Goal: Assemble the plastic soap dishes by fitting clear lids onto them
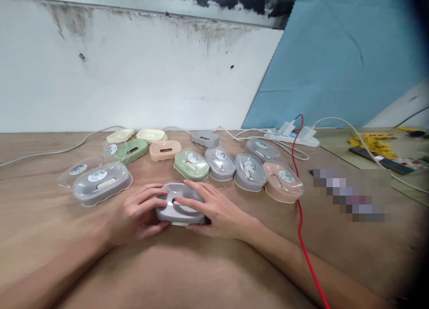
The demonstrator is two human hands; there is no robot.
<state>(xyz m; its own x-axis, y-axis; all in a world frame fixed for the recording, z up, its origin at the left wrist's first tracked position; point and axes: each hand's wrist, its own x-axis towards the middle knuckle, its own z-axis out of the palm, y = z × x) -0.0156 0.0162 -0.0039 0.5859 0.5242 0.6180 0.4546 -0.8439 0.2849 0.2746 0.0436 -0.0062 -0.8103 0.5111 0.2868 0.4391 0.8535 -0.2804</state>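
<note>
Between my hands is a grey oval plastic soap dish (186, 216), its slotted top up and a pale edge showing under its near side. My left hand (142, 210) grips the left end, fingers on top and thumb at the lower front edge. Across the right end lies my right hand (217, 208), its index finger reaching to the slot and its thumb low at the front. Just beyond are lidded soap dishes: a green one (191, 165) and grey ones (220, 163), (250, 171). A lidded grey one (102, 183) sits to the left.
A peach lidded dish (283, 181) stands to the right, by a red cable (300, 224). Farther back lie a peach tray (165, 151), a green tray (132, 151) and cream pieces (151, 135). A clear lid (80, 171) lies left. A power strip (295, 138) runs along the wall.
</note>
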